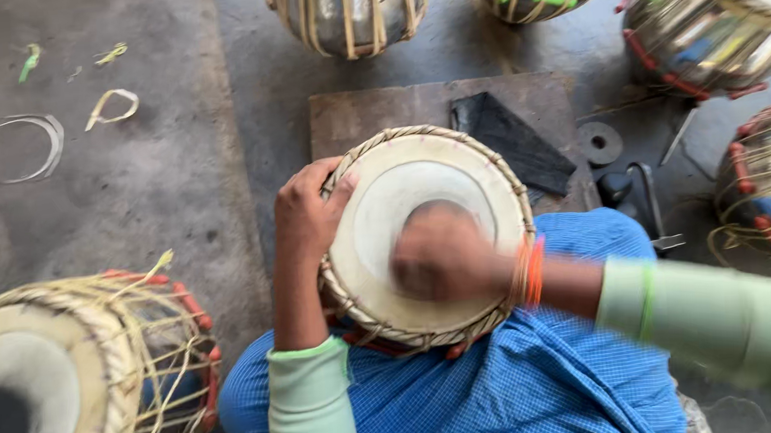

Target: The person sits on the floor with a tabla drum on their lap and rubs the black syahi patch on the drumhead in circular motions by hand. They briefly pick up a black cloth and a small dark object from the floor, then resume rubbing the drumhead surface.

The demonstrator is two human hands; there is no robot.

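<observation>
Blue checked cloth point(524, 388) covers the person's lap, and a drum point(423, 236) rests on it, tilted up against a flat slab point(369, 114) on the floor. Pale green sleeves reach in from below and from the right.

Gripping the drum's braided rim at its upper left, the left hand point(308, 215) has its fingers curled over the edge and its thumb on the pale skin. Blurred with motion, the right hand point(438, 253) lies on the middle of the drumhead, over the dark centre patch; I cannot tell whether it is clenched or flat. Orange bangles point(530, 271) ring that wrist.

Beside the drum on the slab lies a dark wedge point(511, 140). A small disc point(599, 142) and a hammer point(642, 198) lie to the right of it. Other laced drums stand around: one at lower left point(71, 374), two at the top point(348, 7), two at the right point(715, 17). Strap scraps point(19, 143) litter the floor at upper left.
</observation>
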